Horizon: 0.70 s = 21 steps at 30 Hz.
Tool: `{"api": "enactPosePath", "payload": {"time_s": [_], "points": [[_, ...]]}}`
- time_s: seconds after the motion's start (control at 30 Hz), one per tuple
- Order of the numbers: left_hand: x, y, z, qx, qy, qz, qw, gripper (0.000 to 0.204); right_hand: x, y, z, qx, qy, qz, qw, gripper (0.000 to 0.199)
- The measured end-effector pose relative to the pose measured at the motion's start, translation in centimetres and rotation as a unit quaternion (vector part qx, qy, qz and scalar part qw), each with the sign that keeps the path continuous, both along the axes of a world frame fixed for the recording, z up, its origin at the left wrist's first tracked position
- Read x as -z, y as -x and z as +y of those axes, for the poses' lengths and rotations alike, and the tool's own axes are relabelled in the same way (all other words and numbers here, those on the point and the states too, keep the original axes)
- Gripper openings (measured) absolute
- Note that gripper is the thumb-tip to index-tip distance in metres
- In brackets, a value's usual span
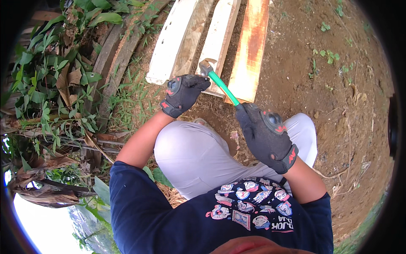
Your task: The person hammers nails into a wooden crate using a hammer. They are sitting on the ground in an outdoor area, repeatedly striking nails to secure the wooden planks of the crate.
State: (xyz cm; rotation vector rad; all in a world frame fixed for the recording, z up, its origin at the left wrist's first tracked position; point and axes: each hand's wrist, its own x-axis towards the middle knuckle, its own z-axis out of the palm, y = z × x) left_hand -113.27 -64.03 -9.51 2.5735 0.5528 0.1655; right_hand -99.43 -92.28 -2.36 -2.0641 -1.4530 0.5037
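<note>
My right hand [265, 132], in a black work glove with red marks, is wrapped round the green handle of a claw hammer [224, 88]. The hammer's metal head points away from me, over the near end of the middle wooden board [217, 38]. Close beside that head is my left hand [185, 93], gloved the same way, its fingers drawn together at the board's end. Whatever those fingers pinch, if anything, is too small or hidden to make out. To the left lies a pale board [172, 42], and to the right a brown-stained board [249, 51].
Bare brown soil [338, 97] spreads to the right, with small weeds. Old weathered planks [111, 63] and leafy plants [55, 80] line the left side. My bent knees in light grey trousers [190, 148] are just on the near side of the boards.
</note>
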Motion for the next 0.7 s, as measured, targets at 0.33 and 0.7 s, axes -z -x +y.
{"api": "enactPosePath", "payload": {"time_s": [0.33,0.7], "points": [[-1.2,-0.8,-0.4,0.016,-0.038,0.051,0.998,0.023,2.4,0.5,-0.3,-0.007,-0.002,-0.057,0.998,0.032],[-4.7,1.8,2.2,0.003,-0.011,0.022,1.000,0.026,-3.6,-0.3,-1.1,0.036,-0.068,0.101,0.992,0.033]]}}
